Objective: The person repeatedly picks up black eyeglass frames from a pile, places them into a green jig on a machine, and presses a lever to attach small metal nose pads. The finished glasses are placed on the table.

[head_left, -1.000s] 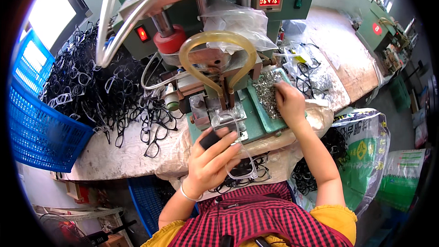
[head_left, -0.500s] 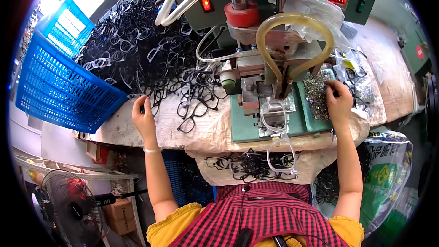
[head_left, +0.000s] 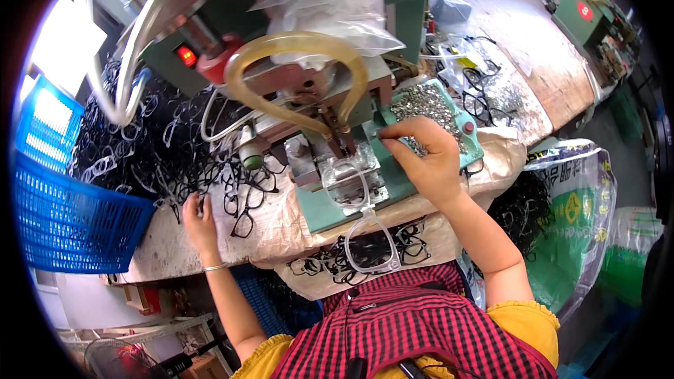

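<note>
My right hand (head_left: 430,161) is beside the machine's work spot, thumb and forefinger pinched together. Whatever lies between these fingertips is too small to name. Just left of them, a clear eyeglass frame (head_left: 372,242) sits with one rim on the metal fixture (head_left: 375,182) under the press head (head_left: 340,142). Its other rim hangs over the table's front edge. At the front of the dark pile of eyeglass frames (head_left: 151,144), my left hand (head_left: 200,228) has its fingers curled; what they hold, if anything, is hidden. A green tray (head_left: 472,142) of small metal parts stands beyond my right hand.
A blue basket (head_left: 77,214) leans at the left of the pile. Yellowish tubing (head_left: 295,42) loops before the green machine. More dark frames (head_left: 337,260) lie on paper near my lap. A printed plastic sack (head_left: 572,231) stands at the right, a fan (head_left: 119,358) at lower left.
The view has turned to the right. My right hand has moved left from the parts tray to the fixture, fingers pinched. My left hand stays by the pile's front edge.
</note>
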A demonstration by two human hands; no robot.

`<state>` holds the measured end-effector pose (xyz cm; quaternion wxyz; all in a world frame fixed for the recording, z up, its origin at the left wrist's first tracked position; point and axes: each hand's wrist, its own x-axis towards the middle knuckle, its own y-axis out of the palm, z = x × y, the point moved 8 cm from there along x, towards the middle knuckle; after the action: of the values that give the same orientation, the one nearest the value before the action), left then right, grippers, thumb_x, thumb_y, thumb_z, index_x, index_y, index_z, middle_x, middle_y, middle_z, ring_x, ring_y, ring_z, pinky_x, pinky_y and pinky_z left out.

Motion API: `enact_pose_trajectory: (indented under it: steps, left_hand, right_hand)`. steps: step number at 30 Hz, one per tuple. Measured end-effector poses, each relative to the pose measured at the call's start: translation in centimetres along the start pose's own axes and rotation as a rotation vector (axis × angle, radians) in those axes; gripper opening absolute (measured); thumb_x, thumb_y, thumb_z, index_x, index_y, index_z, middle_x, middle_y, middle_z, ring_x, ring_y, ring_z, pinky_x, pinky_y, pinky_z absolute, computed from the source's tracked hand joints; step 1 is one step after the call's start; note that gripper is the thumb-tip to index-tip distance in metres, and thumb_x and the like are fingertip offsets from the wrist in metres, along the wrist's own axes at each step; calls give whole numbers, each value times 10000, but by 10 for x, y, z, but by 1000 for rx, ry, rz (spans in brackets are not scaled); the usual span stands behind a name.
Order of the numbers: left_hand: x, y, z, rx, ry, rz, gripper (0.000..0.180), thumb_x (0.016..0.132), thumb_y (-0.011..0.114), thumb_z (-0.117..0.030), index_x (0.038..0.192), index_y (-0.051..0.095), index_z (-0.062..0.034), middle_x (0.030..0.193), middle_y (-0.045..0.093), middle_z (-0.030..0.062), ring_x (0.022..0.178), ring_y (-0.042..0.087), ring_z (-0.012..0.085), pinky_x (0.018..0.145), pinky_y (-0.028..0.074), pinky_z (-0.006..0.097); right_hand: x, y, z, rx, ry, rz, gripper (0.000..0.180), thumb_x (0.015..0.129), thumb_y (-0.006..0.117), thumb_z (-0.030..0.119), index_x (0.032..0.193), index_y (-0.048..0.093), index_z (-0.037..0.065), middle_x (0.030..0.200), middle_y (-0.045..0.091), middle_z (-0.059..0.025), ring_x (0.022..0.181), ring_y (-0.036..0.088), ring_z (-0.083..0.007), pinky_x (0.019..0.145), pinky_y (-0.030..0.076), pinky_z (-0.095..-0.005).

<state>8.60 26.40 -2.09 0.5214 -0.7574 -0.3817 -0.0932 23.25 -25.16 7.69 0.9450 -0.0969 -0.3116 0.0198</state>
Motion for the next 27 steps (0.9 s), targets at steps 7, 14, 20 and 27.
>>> enact_pose_trajectory:
  steps: [7,14,20,27]
  left_hand:
    - [-18,-30,-183,-915,-44,-306,301,1093,475,-244,1042,601,25,834,679,118,742,679,183,695,581,295]
    - [15,-91,-343,-892,541,-156,411,1113,368,-349,831,431,-57,852,703,197,626,633,219,671,580,327]
    - [-25,-81,-368,-629,793,-21,443,1061,469,-439,796,453,-85,816,740,116,653,683,201,565,516,262]
    - [-87,-54,-413,-532,1324,162,434,771,804,-415,828,492,-118,1050,711,82,879,698,218,645,572,309]
  right_hand:
    - [1,33,10,154,31,-47,259,812,706,-11,1060,630,-22,941,704,-115,885,696,-224,799,523,-320]
    - [-3,51,22,531,305,31,436,859,675,-12,1261,507,-40,1102,684,-124,1022,670,-154,957,478,-292]
    - [-9,29,50,303,251,235,490,863,669,44,1336,549,1,1245,656,-195,1205,628,-300,1036,461,-367]
    - [-17,-46,-62,-841,-78,4,177,783,768,132,931,727,43,1175,667,-219,1243,562,-402,1013,457,-472]
